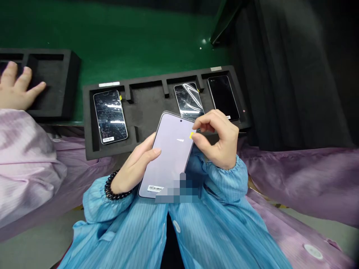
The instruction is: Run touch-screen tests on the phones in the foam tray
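A smartphone (pixel 168 153) with a pale lilac lit screen lies tilted in my left hand (pixel 137 160), its thumb over the left edge and the other fingers underneath. A barcode label (pixel 154 188) sits near its lower edge. At the upper right edge of the phone, my right hand (pixel 218 138) is curled, thumb and index finger pinching by a small yellow sticker (pixel 192 135). Behind the phone is a black foam tray (pixel 148 112) with compartments, holding a phone at left (pixel 110 117), a phone right of the middle (pixel 188 99) and a dark phone at right (pixel 223 97).
Another black foam tray (pixel 70 86) is at the far left, with a co-worker's spread hand (pixel 19 87) over it. Both trays are on a green tabletop (pixel 134 41). A dark curtain (pixel 294 82) hangs at right, and pink-sleeved people sit on both sides.
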Motion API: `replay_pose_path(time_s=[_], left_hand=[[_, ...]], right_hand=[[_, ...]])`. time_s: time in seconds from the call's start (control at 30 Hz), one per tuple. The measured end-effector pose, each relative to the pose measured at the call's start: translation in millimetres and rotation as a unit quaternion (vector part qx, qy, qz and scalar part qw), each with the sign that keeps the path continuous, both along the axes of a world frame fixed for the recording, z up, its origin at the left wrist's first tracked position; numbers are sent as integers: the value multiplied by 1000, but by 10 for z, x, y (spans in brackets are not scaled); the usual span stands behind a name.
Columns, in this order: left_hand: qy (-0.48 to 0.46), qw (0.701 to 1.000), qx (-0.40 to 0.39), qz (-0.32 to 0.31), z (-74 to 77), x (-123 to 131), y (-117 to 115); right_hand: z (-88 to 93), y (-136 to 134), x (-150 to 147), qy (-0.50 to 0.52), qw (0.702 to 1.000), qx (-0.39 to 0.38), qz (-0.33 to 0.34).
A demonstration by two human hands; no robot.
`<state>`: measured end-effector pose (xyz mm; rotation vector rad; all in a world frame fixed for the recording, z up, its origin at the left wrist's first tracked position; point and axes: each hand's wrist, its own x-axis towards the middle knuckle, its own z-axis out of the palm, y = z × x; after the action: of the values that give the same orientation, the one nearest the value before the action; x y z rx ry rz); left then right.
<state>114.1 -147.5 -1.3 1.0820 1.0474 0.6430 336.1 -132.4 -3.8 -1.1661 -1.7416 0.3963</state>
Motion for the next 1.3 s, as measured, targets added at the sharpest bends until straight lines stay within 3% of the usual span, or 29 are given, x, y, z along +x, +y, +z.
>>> replay_pose_path(time_s=[0.27, 0.43, 0.53, 0.7, 0.8, 0.97, 1.07, 1.3], left_hand=[[32, 998, 51, 18, -30, -53, -34], [104, 989, 101, -22, -66, -50, -15], [108, 990, 87, -38, -115, 17, 10], [5, 1000, 11, 14, -189, 127, 64], [-57, 997, -33, 48, -144, 162, 107], [-81, 991, -79, 75, 65, 227, 160], [-78, 992, -74, 74, 144, 269, 178], [-94, 990, -17, 108, 156, 310, 196]], right_hand=[[16, 48, -69, -24, 999, -11, -33], [109, 83, -99, 13, 996, 4, 85], [146, 130, -130, 11, 991, -3, 130], [106, 253, -183, -51, 990, -50, 120], [66, 312, -195, -16, 988, -72, 138], [67, 381, -208, 25, 986, -82, 145], [114, 423, -201, 67, 982, -69, 161], [266, 475, -220, 118, 971, -11, 207]])
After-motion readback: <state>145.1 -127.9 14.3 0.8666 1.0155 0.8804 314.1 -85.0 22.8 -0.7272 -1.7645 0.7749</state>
